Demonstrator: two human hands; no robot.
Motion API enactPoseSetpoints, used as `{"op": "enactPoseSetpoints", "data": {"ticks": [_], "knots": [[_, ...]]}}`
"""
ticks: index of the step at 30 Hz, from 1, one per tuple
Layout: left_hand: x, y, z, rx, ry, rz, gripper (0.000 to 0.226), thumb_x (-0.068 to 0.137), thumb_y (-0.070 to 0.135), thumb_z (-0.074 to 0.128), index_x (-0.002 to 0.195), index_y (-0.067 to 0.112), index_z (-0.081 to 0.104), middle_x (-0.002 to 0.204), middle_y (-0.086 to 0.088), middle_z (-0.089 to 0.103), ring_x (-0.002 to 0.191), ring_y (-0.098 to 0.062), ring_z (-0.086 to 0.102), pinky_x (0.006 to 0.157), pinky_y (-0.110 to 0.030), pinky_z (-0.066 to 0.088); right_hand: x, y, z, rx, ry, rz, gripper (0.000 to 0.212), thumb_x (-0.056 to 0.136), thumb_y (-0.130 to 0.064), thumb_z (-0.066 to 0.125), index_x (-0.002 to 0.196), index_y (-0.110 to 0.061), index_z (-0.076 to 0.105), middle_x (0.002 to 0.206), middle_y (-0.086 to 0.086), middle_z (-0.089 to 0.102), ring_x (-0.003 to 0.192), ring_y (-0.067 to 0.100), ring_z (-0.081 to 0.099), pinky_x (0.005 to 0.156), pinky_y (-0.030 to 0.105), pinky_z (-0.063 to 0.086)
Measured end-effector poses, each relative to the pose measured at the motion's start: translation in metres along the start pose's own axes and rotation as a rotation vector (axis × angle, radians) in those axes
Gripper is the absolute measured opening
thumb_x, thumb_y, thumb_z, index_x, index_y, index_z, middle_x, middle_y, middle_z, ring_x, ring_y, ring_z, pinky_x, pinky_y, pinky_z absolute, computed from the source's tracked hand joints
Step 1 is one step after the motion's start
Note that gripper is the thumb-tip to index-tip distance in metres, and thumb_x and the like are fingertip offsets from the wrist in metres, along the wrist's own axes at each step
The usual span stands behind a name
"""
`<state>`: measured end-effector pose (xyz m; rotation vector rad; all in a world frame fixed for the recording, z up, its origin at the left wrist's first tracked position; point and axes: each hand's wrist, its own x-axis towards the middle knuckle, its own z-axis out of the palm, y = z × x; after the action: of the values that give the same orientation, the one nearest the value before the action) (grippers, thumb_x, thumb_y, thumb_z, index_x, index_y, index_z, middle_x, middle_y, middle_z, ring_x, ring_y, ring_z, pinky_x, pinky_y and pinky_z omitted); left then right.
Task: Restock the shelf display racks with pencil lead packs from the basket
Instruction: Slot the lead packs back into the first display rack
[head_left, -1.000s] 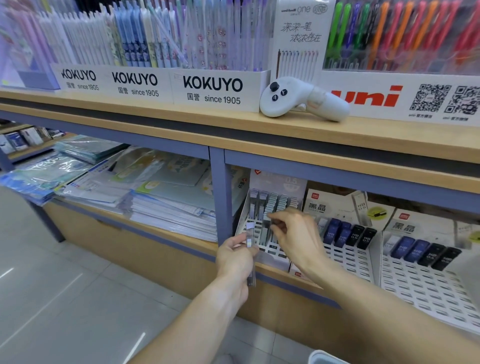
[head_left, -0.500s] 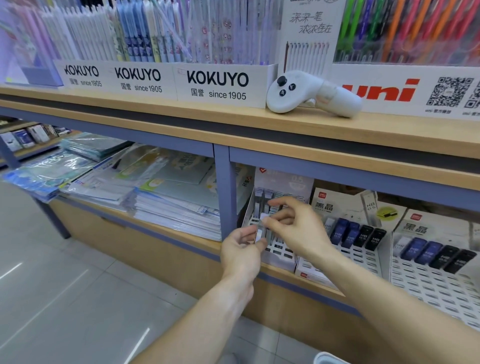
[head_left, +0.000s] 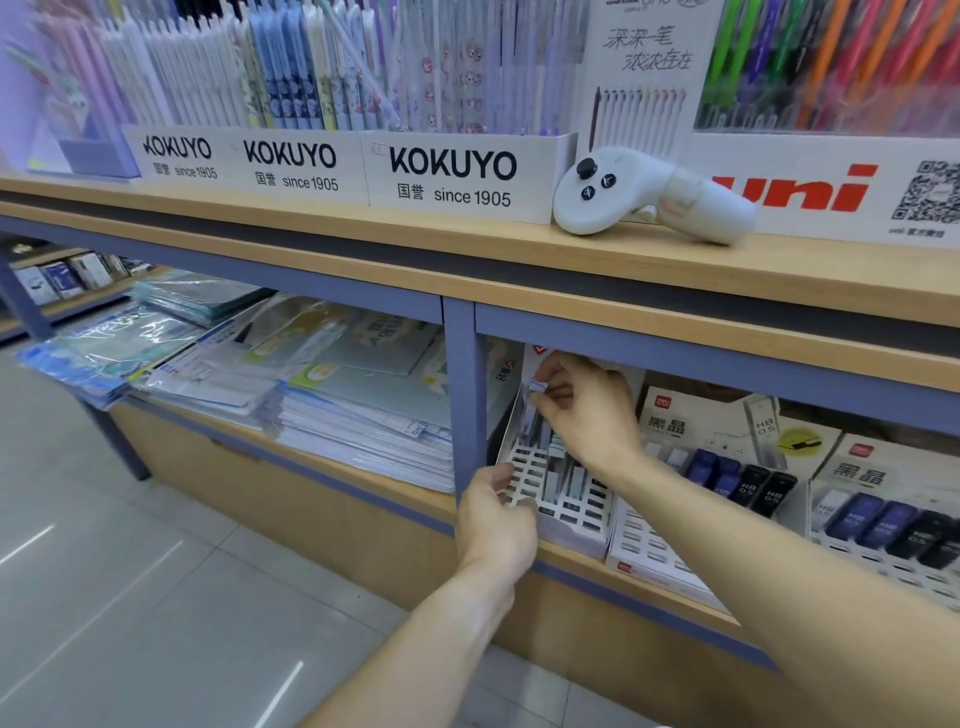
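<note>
Right hand: the right hand (head_left: 584, 410) is reaching under the shelf edge, fingers curled and pinching a small pale pencil lead pack (head_left: 536, 388) at the back of the white slotted rack (head_left: 540, 493).
Left hand: the left hand (head_left: 496, 514) is sitting lower down, fingertips curling over the rack's front left corner — whether it is gripping the rack or only touching it, I cannot tell.
Rack: it is leaning back in the lower bay just right of the blue upright post (head_left: 462, 395), with a few grey packs (head_left: 563, 467) standing in its slots.
Neighbours: two more racks are sitting to the right, the nearer one (head_left: 654, 551) touching the white one, both carrying blue and black lead cases (head_left: 737, 475).
Lower shelf, left bay: stacks of plastic-wrapped notebooks (head_left: 322, 384) are lying flat.
Upper shelf: the wooden board (head_left: 363, 244) is carrying KOKUYO pen boxes (head_left: 447, 171), a uni display (head_left: 810, 192) and a white handheld controller (head_left: 649, 197) lying on its side.
Room: a pale tiled floor (head_left: 130, 597) is running off to the left — glossy, with streaks of light on it.
</note>
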<state>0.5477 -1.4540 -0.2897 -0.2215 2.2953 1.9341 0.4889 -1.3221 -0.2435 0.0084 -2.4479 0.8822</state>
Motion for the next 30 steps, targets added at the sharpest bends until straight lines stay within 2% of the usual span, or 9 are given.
{"op": "enactPoseSetpoints", "data": {"ticks": [2,7,12,15,19,24,27,30], "knots": [[0.002,-0.002,0.0,0.041,-0.016,0.012,0.042,0.099,0.006,0.059,0.134,0.027,0.057,0.125,0.012,0.06,0.114,-0.01,0.055,0.103,-0.027,0.045,0.003,0.004,0.005,-0.032,-0.025,-0.004,0.018,0.088,-0.017,0.075,0.095,-0.024,0.061,0.089,-0.006,0.072,0.08,0.011,0.07,0.079,0.038,0.061],[0.007,-0.007,0.002,0.066,-0.033,0.001,0.044,0.099,0.005,0.058,0.136,0.028,0.057,0.125,0.013,0.059,0.111,-0.009,0.055,0.097,-0.023,0.044,0.003,0.012,0.01,-0.042,-0.076,0.005,0.021,0.087,-0.014,0.076,0.093,-0.025,0.059,0.089,-0.005,0.072,0.082,0.012,0.07,0.081,0.038,0.061],[0.013,-0.011,0.003,0.046,-0.033,-0.055,0.046,0.096,0.003,0.061,0.136,0.025,0.059,0.129,0.008,0.063,0.113,-0.012,0.059,0.101,-0.026,0.048,0.003,0.01,0.008,-0.015,-0.118,0.009,0.019,0.086,-0.013,0.078,0.094,-0.022,0.062,0.091,-0.005,0.072,0.083,0.01,0.069,0.083,0.036,0.061],[0.014,-0.012,0.004,0.039,-0.042,-0.077,0.047,0.095,0.001,0.061,0.135,0.026,0.059,0.129,0.006,0.063,0.111,-0.012,0.058,0.096,-0.023,0.046,0.002,0.01,0.012,-0.024,-0.135,-0.004,0.018,0.087,-0.013,0.075,0.094,-0.023,0.063,0.09,-0.004,0.073,0.083,0.013,0.069,0.081,0.037,0.06],[0.015,-0.015,0.005,0.036,-0.054,-0.09,0.046,0.096,0.003,0.062,0.134,0.027,0.059,0.13,0.006,0.061,0.115,-0.013,0.057,0.099,-0.023,0.044,0.007,0.011,0.015,-0.164,-0.132,-0.02,0.013,0.091,-0.014,0.071,0.103,-0.018,0.074,0.101,0.001,0.076,0.094,0.019,0.071,0.086,0.036,0.058],[0.017,-0.014,0.004,0.013,-0.067,-0.097,0.045,0.095,0.002,0.064,0.133,0.025,0.06,0.126,0.006,0.062,0.114,-0.012,0.058,0.1,-0.025,0.046,0.01,0.013,0.017,-0.357,-0.233,-0.047,0.017,0.092,-0.01,0.068,0.107,-0.009,0.075,0.114,0.012,0.063,0.105,0.033,0.062,0.087,0.035,0.051],[0.016,-0.014,0.002,-0.008,-0.068,-0.089,0.04,0.095,0.002,0.063,0.126,0.027,0.061,0.124,0.006,0.064,0.115,-0.014,0.06,0.105,-0.031,0.048,0.011,0.007,0.011,-0.361,-0.251,-0.055,0.021,0.092,-0.014,0.07,0.112,-0.011,0.075,0.119,0.012,0.06,0.108,0.032,0.059,0.088,0.034,0.049],[0.013,-0.011,-0.001,-0.03,-0.077,-0.061,0.032,0.097,0.006,0.063,0.121,0.027,0.061,0.118,0.006,0.066,0.11,-0.014,0.063,0.098,-0.028,0.048,-0.008,-0.002,-0.009,-0.241,-0.17,-0.09,0.031,0.088,-0.018,0.074,0.119,-0.017,0.071,0.118,0.007,0.062,0.109,0.025,0.058,0.09,0.032,0.048]]}}
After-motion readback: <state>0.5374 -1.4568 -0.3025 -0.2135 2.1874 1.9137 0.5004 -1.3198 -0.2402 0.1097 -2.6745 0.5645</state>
